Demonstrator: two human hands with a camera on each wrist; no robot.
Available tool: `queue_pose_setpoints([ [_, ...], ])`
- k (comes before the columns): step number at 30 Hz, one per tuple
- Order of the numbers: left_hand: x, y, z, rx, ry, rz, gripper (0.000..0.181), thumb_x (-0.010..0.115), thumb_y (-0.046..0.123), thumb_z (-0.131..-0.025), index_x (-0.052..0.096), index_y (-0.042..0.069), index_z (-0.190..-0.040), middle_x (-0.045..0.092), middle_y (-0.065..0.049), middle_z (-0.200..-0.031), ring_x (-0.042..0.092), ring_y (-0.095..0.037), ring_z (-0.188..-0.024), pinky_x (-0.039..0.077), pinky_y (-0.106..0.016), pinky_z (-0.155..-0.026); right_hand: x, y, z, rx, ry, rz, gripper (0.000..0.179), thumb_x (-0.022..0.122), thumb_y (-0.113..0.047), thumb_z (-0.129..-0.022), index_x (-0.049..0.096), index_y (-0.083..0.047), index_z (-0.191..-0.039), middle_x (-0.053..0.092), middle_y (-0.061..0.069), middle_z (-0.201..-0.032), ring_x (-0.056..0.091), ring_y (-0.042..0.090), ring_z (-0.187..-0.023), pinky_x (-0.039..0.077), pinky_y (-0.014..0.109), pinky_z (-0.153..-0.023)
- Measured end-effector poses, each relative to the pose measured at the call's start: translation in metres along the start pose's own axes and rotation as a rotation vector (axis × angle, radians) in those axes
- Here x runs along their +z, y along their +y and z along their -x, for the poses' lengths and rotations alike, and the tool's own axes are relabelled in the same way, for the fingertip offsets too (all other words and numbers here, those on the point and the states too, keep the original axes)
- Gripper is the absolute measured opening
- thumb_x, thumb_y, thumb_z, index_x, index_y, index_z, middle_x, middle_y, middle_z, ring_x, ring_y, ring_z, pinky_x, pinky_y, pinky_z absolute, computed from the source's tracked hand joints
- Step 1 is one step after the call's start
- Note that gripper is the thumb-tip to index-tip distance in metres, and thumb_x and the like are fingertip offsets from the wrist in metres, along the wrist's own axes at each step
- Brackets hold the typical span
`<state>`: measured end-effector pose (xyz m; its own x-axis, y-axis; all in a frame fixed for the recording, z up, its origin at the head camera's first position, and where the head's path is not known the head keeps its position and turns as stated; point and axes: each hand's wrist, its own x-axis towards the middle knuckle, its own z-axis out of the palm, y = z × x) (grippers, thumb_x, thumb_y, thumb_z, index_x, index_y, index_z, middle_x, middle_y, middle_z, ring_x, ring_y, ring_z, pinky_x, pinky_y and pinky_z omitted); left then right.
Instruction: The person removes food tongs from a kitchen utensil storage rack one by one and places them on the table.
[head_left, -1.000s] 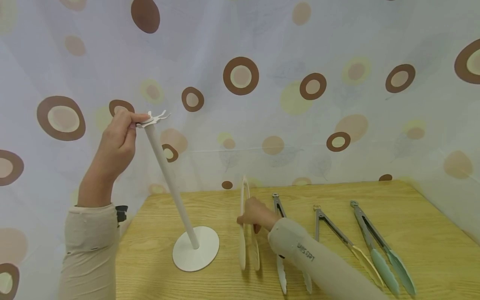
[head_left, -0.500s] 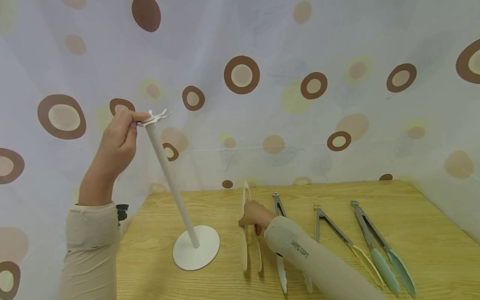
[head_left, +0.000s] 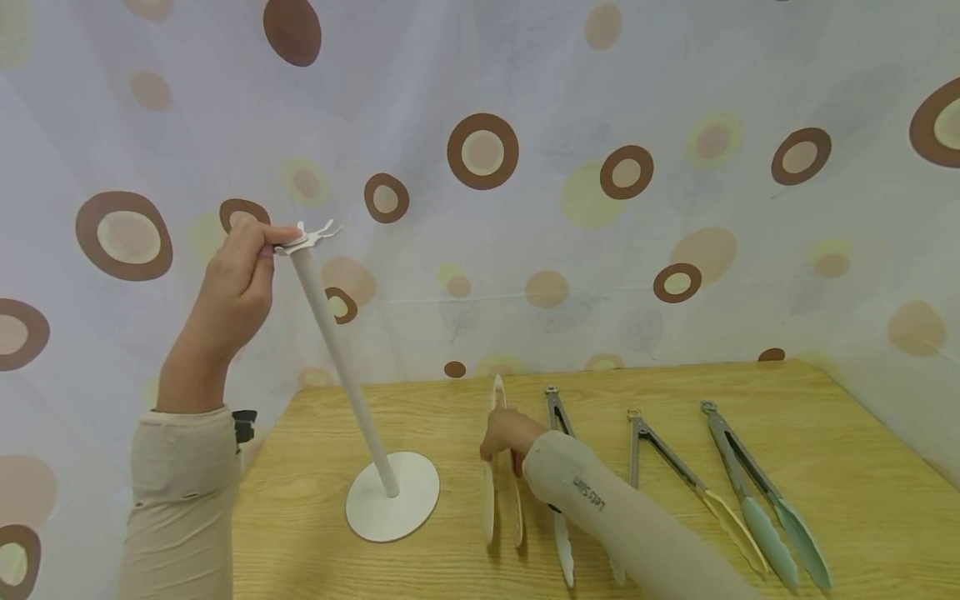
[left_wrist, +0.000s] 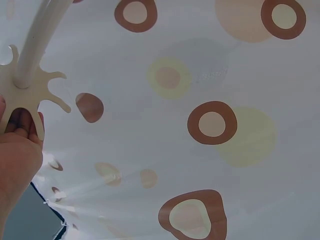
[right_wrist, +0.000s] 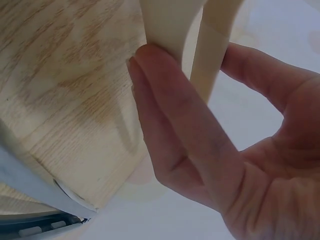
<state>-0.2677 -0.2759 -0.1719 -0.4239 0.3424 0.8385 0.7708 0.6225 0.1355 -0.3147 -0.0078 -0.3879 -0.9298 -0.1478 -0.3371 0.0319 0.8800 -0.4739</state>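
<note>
At the upper left of the head view, my left hand (head_left: 240,275) pinches the branched hook top (head_left: 303,240) of a white stand. The stand's round base (head_left: 392,497) lies on the table, and its thin pole rises to that hand. The left wrist view shows the hook plate (left_wrist: 30,97) from below, fingers curled at its edge. Just right of the base, my right hand (head_left: 510,431) holds cream-coloured tongs (head_left: 488,504) by both arms, thumb on one side and fingers on the other. Their long tips point toward me, slightly spread.
To the right lie metal tongs with white tips (head_left: 563,550), partly covered by the right sleeve (head_left: 600,500). Beyond them are yellow-tipped tongs (head_left: 731,529) and green-tipped tongs (head_left: 772,542). A patterned curtain (head_left: 525,233) hangs behind the wooden table (head_left: 315,467).
My right hand has drawn the cream tongs a little toward me and to the right, their top end now lower in the head view. The left hand and stand stay in place.
</note>
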Motion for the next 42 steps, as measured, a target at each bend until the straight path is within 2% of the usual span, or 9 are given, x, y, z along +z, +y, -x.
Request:
queue_pose_setpoints([
  [4, 0.0, 0.0, 0.001, 0.004, 0.0, 0.0, 0.029, 0.033, -0.012, -0.094, 0.055, -0.014, -0.112, 0.049, -0.027, -0.099, 0.036, -0.004, -0.088, 0.029, -0.019, -0.076, 0.002, 0.0, 0.0, -0.012, 0.002, 0.038, 0.038, 0.073, -0.011, -0.082, 0.062, 0.008, -0.112, 0.061, 0.025, -0.117, 0.067, 0.03, -0.06, 0.055, 0.035, -0.055],
  [10, -0.001, 0.0, 0.0, 0.012, 0.0, -0.004, 0.029, 0.033, -0.012, -0.093, 0.055, -0.015, -0.112, 0.048, -0.027, -0.098, 0.035, -0.003, -0.088, 0.029, -0.019, -0.076, 0.003, 0.0, 0.001, -0.037, 0.007, 0.103, 0.031, 0.074, -0.013, -0.081, 0.067, 0.003, -0.106, 0.064, 0.017, -0.114, 0.06, 0.024, -0.076, 0.054, 0.038, -0.07],
  [16, -0.001, 0.0, 0.0, 0.01, 0.0, -0.001, 0.029, 0.033, -0.012, -0.093, 0.055, -0.015, -0.112, 0.048, -0.027, -0.098, 0.036, -0.003, -0.087, 0.029, -0.019, -0.076, 0.005, -0.002, 0.001, -0.027, 0.013, 0.134, 0.027, 0.075, -0.014, -0.08, 0.068, 0.001, -0.102, 0.066, 0.014, -0.107, 0.056, 0.022, -0.079, 0.052, 0.038, -0.072],
  [21, -0.002, 0.001, 0.001, -0.006, -0.003, -0.002, 0.029, 0.033, -0.012, -0.094, 0.054, -0.014, -0.113, 0.049, -0.027, -0.1, 0.037, -0.005, -0.088, 0.029, -0.019, -0.077, 0.008, -0.002, -0.002, -0.004, 0.01, 0.149, 0.025, 0.076, -0.014, -0.08, 0.069, 0.001, -0.1, 0.064, 0.017, -0.112, 0.058, 0.025, -0.086, 0.052, 0.041, -0.077],
  [30, -0.001, 0.0, 0.001, -0.008, -0.004, 0.006, 0.029, 0.033, -0.012, -0.094, 0.055, -0.014, -0.113, 0.05, -0.027, -0.1, 0.037, -0.003, -0.089, 0.029, -0.018, -0.077, 0.011, -0.002, -0.001, 0.01, -0.004, 0.196, 0.021, 0.075, -0.014, -0.082, 0.07, 0.0, -0.097, 0.066, 0.012, -0.1, 0.059, 0.022, -0.081, 0.053, 0.039, -0.077],
  [37, 0.0, -0.001, 0.0, 0.004, -0.01, 0.007, 0.028, 0.033, -0.012, -0.094, 0.054, -0.014, -0.112, 0.048, -0.026, -0.099, 0.039, -0.006, -0.089, 0.03, -0.018, -0.078, 0.013, 0.0, -0.005, -0.03, -0.025, 0.256, 0.015, 0.071, -0.012, -0.085, 0.072, 0.0, -0.094, 0.068, 0.01, -0.101, 0.058, 0.019, -0.081, 0.052, 0.036, -0.08],
  [40, 0.0, -0.001, 0.0, 0.01, -0.011, 0.003, 0.028, 0.033, -0.012, -0.094, 0.054, -0.014, -0.112, 0.048, -0.027, -0.098, 0.039, -0.004, -0.089, 0.03, -0.018, -0.078, 0.018, 0.002, -0.017, -0.031, -0.036, 0.318, 0.013, 0.072, -0.012, -0.084, 0.072, -0.001, -0.092, 0.068, 0.01, -0.103, 0.06, 0.021, -0.086, 0.052, 0.039, -0.084],
  [42, 0.0, -0.001, 0.0, 0.013, -0.01, 0.0, 0.028, 0.033, -0.012, -0.094, 0.054, -0.014, -0.112, 0.048, -0.027, -0.099, 0.038, -0.004, -0.089, 0.03, -0.018, -0.078, 0.027, 0.007, -0.041, -0.026, -0.045, 0.368, 0.014, 0.074, -0.014, -0.083, 0.072, -0.002, -0.091, 0.067, 0.01, -0.103, 0.061, 0.022, -0.088, 0.051, 0.04, -0.086],
])
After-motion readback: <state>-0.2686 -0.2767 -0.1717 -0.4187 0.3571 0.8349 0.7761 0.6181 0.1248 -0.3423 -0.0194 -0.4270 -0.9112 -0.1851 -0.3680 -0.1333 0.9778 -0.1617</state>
